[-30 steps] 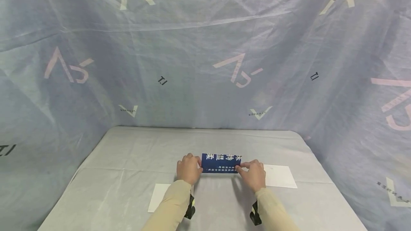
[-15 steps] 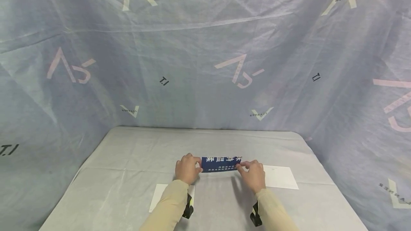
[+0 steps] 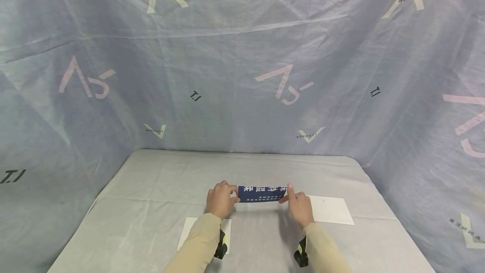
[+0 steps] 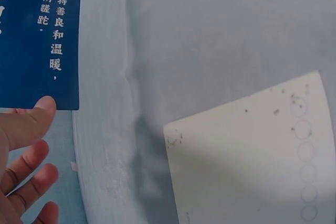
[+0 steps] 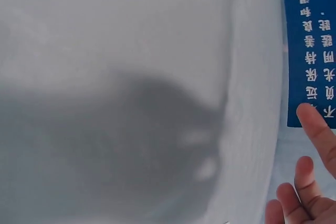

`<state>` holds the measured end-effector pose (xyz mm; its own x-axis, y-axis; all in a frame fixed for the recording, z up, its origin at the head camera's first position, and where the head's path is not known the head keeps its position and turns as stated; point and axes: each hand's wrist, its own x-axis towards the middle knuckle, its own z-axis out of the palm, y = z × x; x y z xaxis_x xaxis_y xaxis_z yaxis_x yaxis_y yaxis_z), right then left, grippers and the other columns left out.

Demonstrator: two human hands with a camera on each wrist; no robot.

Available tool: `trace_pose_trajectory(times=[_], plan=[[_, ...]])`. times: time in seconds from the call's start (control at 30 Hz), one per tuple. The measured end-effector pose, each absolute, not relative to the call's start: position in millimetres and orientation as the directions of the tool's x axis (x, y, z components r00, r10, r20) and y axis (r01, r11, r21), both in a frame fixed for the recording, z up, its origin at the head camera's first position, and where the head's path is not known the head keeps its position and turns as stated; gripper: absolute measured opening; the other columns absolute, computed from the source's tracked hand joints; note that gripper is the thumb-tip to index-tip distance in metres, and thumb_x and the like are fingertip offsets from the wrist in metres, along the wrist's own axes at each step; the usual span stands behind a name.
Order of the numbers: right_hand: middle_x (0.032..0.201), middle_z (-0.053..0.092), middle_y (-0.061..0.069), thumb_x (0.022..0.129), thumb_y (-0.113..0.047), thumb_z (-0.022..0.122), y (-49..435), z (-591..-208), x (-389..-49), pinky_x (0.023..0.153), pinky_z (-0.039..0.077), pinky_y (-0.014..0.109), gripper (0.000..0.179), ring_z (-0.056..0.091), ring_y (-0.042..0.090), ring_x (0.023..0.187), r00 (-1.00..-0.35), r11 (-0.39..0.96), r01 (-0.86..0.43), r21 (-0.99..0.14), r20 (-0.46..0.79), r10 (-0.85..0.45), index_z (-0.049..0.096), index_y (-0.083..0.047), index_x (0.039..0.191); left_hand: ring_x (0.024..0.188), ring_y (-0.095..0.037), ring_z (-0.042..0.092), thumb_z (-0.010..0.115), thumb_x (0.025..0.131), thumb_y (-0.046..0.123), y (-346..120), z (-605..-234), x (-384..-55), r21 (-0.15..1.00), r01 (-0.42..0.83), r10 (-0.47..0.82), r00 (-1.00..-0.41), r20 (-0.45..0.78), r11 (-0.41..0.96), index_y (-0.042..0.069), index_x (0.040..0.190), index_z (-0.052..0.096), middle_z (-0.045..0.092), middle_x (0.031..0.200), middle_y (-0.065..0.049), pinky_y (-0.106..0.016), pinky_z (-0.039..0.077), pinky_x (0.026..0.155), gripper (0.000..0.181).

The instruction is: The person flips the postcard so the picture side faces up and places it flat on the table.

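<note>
A blue postcard [image 3: 261,194] with white Chinese characters is held up over the table, between both hands. My left hand [image 3: 219,199] pinches its left end; in the left wrist view the thumb [image 4: 44,109] lies across the postcard's corner. My right hand [image 3: 300,210] holds the right end, one fingertip pointing up beside the edge and another at the lower corner. In the right wrist view one finger [image 5: 313,124] overlaps the corner of the postcard, and the other fingers curl below it.
A white card [image 3: 329,210] lies right of my right hand. Another white card [image 4: 247,156], with a row of printed circles, lies partly under my left forearm. Grey cloth covers the table [image 3: 166,180], and a printed fabric curtain [image 3: 227,54] hangs behind and at the sides.
The postcard has tilted flatter, so its face looks narrower from above. One finger of my right hand has lifted from its face to point up by the right edge. The left hand keeps its grip.
</note>
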<state>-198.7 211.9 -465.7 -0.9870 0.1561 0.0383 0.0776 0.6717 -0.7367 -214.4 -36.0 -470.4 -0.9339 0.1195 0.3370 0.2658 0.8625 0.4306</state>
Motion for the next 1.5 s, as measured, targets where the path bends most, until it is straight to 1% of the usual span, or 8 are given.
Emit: trace_pose_trajectory(times=[0.13,0.33,0.5,0.7,0.9,1.1,1.23,1.5], plan=[[0.122,0.062,0.033,0.111,-0.05,0.02,212.0,-461.4,-197.8,0.102,0.038,0.064,0.079,0.056,0.049,0.117,-0.989,0.637,0.098,-0.764,-0.005,0.147,0.081,-0.003,0.089,0.08,-0.02,0.062,0.09,0.073,0.022,-37.5,-470.2,-214.1,0.429,0.274,0.12,-0.929,0.351,0.861,0.019,0.076,0.073,0.066,0.084,-0.003,-0.038,0.045,0.068,0.017],[0.12,0.064,0.026,0.11,-0.049,0.031,213.8,-460.6,-198.3,0.102,0.038,0.063,0.069,0.058,0.044,0.116,-0.993,0.578,0.086,-0.811,-0.02,0.12,0.081,-0.005,0.095,0.079,-0.02,0.063,0.091,0.072,0.023,-40.3,-470.1,-213.2,0.39,0.279,0.115,-0.911,0.395,0.878,0.019,0.078,0.075,0.064,0.082,-0.001,-0.038,0.045,0.067,0.018],[0.119,0.063,0.017,0.108,-0.042,0.045,214.5,-461.1,-195.6,0.106,0.035,0.061,0.053,0.055,0.04,0.122,-0.995,0.489,0.084,-0.868,-0.046,0.09,0.08,-0.004,0.099,0.079,-0.021,0.062,0.092,0.073,0.021,-44.0,-470.4,-212.8,0.392,0.281,0.106,-0.906,0.41,0.876,0.021,0.081,0.077,0.064,0.083,-0.001,-0.038,0.045,0.065,0.016],[0.123,0.06,0.015,0.1,-0.032,0.058,215.8,-459.4,-192.2,0.104,0.039,0.06,0.039,0.054,0.038,0.121,-0.994,0.46,0.105,-0.882,-0.086,0.061,0.072,0.002,0.113,0.083,-0.025,0.064,0.091,0.072,0.012,-46.8,-471.7,-212.1,0.407,0.278,0.083,-0.897,0.435,0.87,0.022,0.077,0.074,0.066,0.088,-0.004,-0.041,0.048,0.066,0.02],[0.119,0.062,0.016,0.095,-0.024,0.058,213.5,-461.1,-194.2,0.101,0.041,0.061,0.033,0.055,0.039,0.117,-0.993,0.496,0.109,-0.862,-0.071,0.095,0.075,0.003,0.103,0.088,-0.027,0.065,0.087,0.076,0.015,-46.5,-469.2,-211.6,0.436,0.25,0.049,-0.905,0.423,0.865,0.019,0.075,0.072,0.066,0.092,-0.006,-0.042,0.048,0.068,0.016],[0.116,0.063,0.018,0.094,-0.021,0.06,212.5,-463.2,-195.3,0.099,0.042,0.06,0.031,0.056,0.041,0.115,-0.992,0.493,0.095,-0.865,-0.041,0.119,0.075,0.005,0.101,0.086,-0.027,0.064,0.073,0.083,0.014,-47.5,-466.4,-211.7,0.494,0.242,0.047,-0.926,0.374,0.835,0.015,0.078,0.076,0.066,0.089,-0.007,-0.046,0.05,0.069,0.006],[0.117,0.063,0.016,0.096,-0.022,0.062,212.7,-463.9,-195.3,0.099,0.043,0.057,0.031,0.057,0.038,0.114,-0.994,0.484,0.079,-0.871,-0.034,0.102,0.075,0.006,0.104,0.087,-0.027,0.064,0.069,0.086,0.019,-47.5,-464.2,-210.0,0.517,0.235,0.053,-0.938,0.342,0.823,0.014,0.079,0.078,0.065,0.089,-0.007,-0.046,0.049,0.069,0.012],[0.12,0.062,0.016,0.1,-0.019,0.059,214.9,-464.7,-194.8,0.103,0.041,0.058,0.03,0.056,0.039,0.119,-0.996,0.492,0.06,-0.869,-0.02,0.088,0.073,0.005,0.11,0.089,-0.032,0.064,0.072,0.091,0.042,-44.4,-460.8,-205.8,0.524,0.162,0.01,-0.96,0.28,0.836,0.014,0.073,0.072,0.064,0.092,-0.011,-0.051,0.049,0.074,0.033]])
